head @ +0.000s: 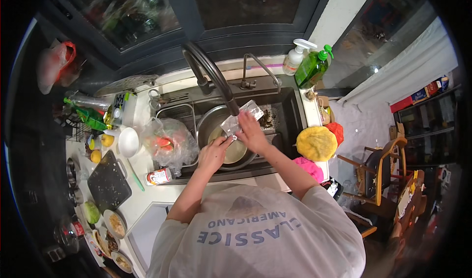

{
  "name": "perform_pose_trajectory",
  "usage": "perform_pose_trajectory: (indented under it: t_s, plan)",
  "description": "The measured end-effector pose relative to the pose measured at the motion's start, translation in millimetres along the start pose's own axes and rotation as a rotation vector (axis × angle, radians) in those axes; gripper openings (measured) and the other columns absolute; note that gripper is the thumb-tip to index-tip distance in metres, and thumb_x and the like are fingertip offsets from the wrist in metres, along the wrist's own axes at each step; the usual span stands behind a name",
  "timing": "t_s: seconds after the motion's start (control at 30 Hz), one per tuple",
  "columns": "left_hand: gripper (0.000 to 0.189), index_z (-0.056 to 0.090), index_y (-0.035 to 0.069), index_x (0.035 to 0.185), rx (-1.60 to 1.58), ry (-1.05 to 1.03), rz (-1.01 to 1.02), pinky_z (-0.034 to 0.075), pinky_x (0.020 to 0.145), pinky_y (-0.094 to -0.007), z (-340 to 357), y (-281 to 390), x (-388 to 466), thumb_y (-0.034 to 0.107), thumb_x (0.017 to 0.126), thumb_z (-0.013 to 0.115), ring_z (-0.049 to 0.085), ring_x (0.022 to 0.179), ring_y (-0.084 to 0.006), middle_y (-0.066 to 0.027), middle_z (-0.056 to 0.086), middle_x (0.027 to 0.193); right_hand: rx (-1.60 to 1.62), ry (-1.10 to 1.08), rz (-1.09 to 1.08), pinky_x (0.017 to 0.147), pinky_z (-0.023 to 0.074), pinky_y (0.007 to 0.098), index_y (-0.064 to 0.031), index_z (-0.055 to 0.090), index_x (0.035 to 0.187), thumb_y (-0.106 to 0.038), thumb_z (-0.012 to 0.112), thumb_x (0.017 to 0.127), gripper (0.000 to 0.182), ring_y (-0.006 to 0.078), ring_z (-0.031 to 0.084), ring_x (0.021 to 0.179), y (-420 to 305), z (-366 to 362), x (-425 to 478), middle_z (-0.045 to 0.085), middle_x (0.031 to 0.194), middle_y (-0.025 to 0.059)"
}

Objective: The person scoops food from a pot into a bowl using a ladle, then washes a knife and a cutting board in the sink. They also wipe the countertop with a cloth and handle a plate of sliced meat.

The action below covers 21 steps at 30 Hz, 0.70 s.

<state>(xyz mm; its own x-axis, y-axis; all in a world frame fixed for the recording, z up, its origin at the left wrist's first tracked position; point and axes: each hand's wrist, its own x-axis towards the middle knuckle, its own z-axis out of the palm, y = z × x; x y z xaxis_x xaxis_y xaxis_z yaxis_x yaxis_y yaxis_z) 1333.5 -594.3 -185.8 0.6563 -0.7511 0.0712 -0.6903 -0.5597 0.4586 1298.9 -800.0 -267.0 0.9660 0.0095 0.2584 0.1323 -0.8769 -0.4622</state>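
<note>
A wide shiny metal blade (pixel 230 124), which looks like a cleaver's, lies aslant under the spout of the tall kitchen faucet (pixel 215 80). My left hand (pixel 214 153) grips its handle end, mostly hidden by the fingers. Across the blade's face lies my right hand (pixel 253 132), fingers stretched toward the spout; whether it also grips the blade's edge is hidden. Beneath both hands, a round metal basin (pixel 205 120) holding cloudy liquid sits in the dark sink (pixel 289 104).
Left of the basin are a wire drain basket (pixel 176 112) and a clear plastic bag (pixel 180 138) with red-and-green pieces. A white bowl (pixel 128 142) and black cutting board (pixel 109 182) lie farther left. Pump bottles (pixel 312 69) and a yellow cloth item (pixel 317 143) line the right edge.
</note>
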Motion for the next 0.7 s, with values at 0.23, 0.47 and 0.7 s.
perform_pose_trajectory:
  t_s: [0.23, 0.47, 0.7]
  plan:
    - [0.043, 0.059, 0.016, 0.117, 0.032, 0.014, 0.037, 0.052, 0.073, -0.0388, -2.2, -2.3, 4.3, 0.004, 0.075, 0.058, 0.060, 0.090, -0.0276, -0.0059, 0.058, 0.104, 0.178, -0.063, -0.160, 0.109, 0.0221, 0.0436, -0.0056, 0.032, 0.139, -0.031, 0.047, 0.092, 0.056, 0.0316, 0.028, 0.134, -34.5, -22.5, 16.9, 0.032, 0.144, 0.0135]
    - [0.046, 0.058, 0.015, 0.119, 0.011, 0.011, 0.044, 0.053, 0.069, -0.0399, -9.0, 4.4, -1.3, 0.002, 0.075, 0.055, 0.062, 0.086, -0.0275, -0.0068, 0.059, 0.104, -0.115, 0.203, 0.386, 0.110, 0.0185, 0.0473, -0.0029, 0.033, 0.138, -0.037, 0.048, 0.090, 0.061, 0.0357, 0.024, 0.135, 44.5, -0.1, 22.8, 0.023, 0.147, 0.0179]
    - [0.045, 0.058, 0.016, 0.120, 0.064, -0.023, 0.056, 0.052, 0.070, -0.0397, -4.9, 4.6, 24.0, 0.002, 0.077, 0.052, 0.062, 0.087, -0.0269, -0.0059, 0.059, 0.105, -0.055, 0.113, 0.201, 0.110, 0.0152, 0.0489, -0.0049, 0.026, 0.142, -0.038, 0.045, 0.092, 0.063, 0.0389, 0.020, 0.136, 15.5, -5.3, 12.5, 0.021, 0.148, 0.0197]
